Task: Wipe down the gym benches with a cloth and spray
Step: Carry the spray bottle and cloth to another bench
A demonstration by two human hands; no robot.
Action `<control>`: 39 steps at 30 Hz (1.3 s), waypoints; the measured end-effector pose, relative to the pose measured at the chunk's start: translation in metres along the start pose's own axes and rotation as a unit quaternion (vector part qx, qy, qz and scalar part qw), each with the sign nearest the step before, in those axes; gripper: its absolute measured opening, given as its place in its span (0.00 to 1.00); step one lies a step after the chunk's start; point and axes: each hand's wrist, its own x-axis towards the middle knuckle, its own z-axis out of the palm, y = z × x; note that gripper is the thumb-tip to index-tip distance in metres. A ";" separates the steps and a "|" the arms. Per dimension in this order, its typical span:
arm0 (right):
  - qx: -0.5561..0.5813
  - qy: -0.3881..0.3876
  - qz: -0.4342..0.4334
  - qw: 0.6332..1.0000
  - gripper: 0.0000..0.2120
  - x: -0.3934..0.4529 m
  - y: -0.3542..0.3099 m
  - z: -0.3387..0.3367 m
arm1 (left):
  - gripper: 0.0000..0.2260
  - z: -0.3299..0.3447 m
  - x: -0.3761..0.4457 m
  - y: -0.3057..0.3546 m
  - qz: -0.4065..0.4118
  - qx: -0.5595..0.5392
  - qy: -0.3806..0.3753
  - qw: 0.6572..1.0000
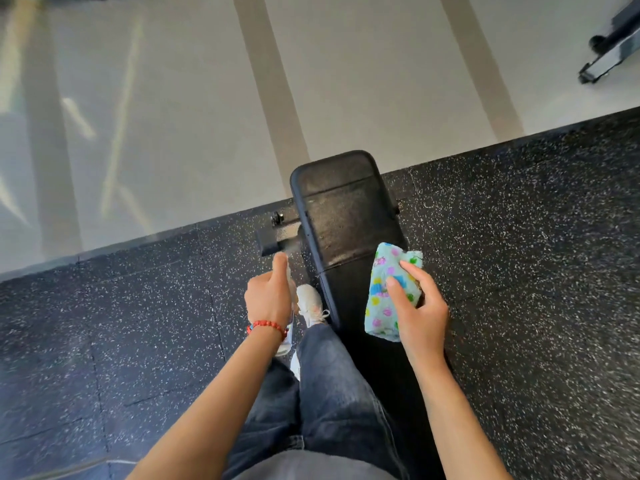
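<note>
- The bench pad (pixel 341 216) runs ahead between both hands, speckled with spray.
- Left hand (pixel 268 299) clenches a spray bottle (pixel 288 336); spraying looks underway.
- Right hand (pixel 417 306) grips the folded cloth (pixel 388 289) above the pad; wiping comes next.

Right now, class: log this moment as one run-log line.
left hand: holds spray bottle | right hand: holds cloth above bench | wiping: not begun
</note>
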 end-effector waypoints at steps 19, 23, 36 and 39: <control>-0.035 -0.180 -0.087 0.979 0.15 0.060 -0.097 0.146 | 0.29 -0.110 0.075 0.048 -0.005 -0.169 0.048 0.984; -0.043 -0.235 -0.106 0.965 0.15 0.040 -0.128 0.215 | 0.33 -0.171 0.098 0.048 0.009 -0.198 0.082 0.977; -0.090 -0.413 -0.160 0.892 0.17 -0.086 -0.193 0.465 | 0.28 -0.404 0.175 -0.006 -0.040 -0.306 0.264 0.914; -0.110 -0.468 -0.179 0.859 0.15 -0.114 -0.201 0.510 | 0.25 -0.447 0.183 -0.019 -0.057 -0.338 0.329 0.880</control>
